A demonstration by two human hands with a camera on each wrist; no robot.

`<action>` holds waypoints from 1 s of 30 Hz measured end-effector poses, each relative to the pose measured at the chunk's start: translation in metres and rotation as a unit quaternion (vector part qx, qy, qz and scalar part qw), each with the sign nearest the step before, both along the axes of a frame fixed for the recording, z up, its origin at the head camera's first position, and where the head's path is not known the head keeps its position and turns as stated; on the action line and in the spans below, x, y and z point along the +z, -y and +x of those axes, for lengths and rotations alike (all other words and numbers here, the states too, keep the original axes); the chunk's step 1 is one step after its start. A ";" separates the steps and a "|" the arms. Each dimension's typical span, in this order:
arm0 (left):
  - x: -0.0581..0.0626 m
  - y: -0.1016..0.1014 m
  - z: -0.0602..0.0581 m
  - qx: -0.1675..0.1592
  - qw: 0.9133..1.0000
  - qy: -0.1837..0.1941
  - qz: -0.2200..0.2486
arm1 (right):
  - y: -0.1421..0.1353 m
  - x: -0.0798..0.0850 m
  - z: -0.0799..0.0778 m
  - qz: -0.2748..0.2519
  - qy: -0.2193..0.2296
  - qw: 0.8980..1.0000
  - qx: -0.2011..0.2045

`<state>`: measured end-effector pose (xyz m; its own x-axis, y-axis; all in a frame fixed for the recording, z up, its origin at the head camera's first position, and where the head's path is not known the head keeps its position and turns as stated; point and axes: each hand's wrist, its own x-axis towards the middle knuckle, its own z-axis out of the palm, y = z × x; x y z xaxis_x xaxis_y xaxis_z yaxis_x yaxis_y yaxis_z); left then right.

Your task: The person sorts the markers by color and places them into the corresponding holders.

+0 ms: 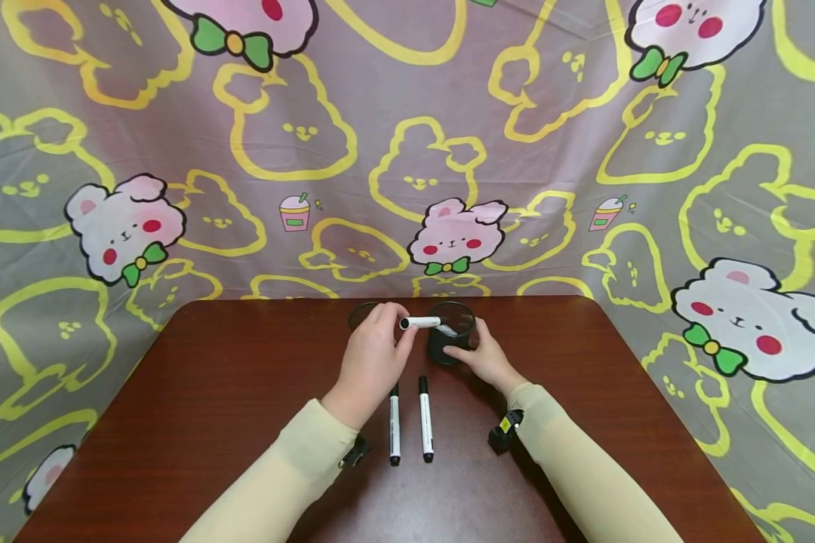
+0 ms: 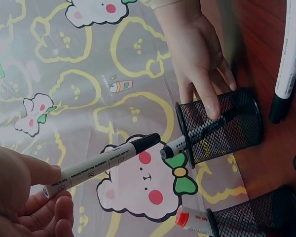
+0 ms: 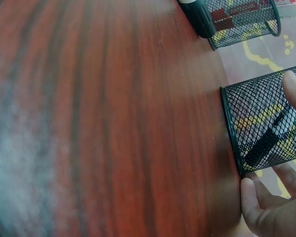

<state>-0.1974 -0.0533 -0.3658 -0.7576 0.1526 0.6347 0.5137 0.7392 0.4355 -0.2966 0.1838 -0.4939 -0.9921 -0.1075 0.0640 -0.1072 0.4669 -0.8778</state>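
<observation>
My left hand pinches a white marker by its plain end. Its black cap points toward the mouth of a black mesh pen cup, just outside the rim. Around that cup curl the thumb and fingers of my right hand, as the right wrist view also shows. Inside the cup leans another marker, its black end jutting past the rim in the left wrist view. In the head view the held marker overlaps the cup's rim.
Two black-capped white markers, a left one and a right one, lie on the brown table. A second mesh cup holds a red-ended marker; my left hand partly hides this cup in the head view. Behind hangs a patterned cloth.
</observation>
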 end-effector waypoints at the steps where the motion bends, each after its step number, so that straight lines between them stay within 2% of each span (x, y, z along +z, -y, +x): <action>1: -0.001 -0.001 -0.001 -0.001 1.000 -0.001 -0.001 | 0.000 0.000 0.000 0.000 0.000 1.000 0.000; 13: -0.004 -0.012 -0.009 -0.009 1.000 0.010 -0.013 | 0.000 -0.001 -0.002 -0.003 -0.010 1.000 0.001; 30: -0.009 -0.021 -0.018 -0.004 1.000 -0.008 -0.027 | -0.001 -0.003 -0.003 -0.009 -0.005 1.000 0.001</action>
<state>-0.2151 -0.0323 -0.3743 -0.7457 0.1931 0.6377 0.5262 0.7578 0.3858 -0.3000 0.1844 -0.4969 -0.9911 -0.1084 0.0767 -0.1177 0.4507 -0.8849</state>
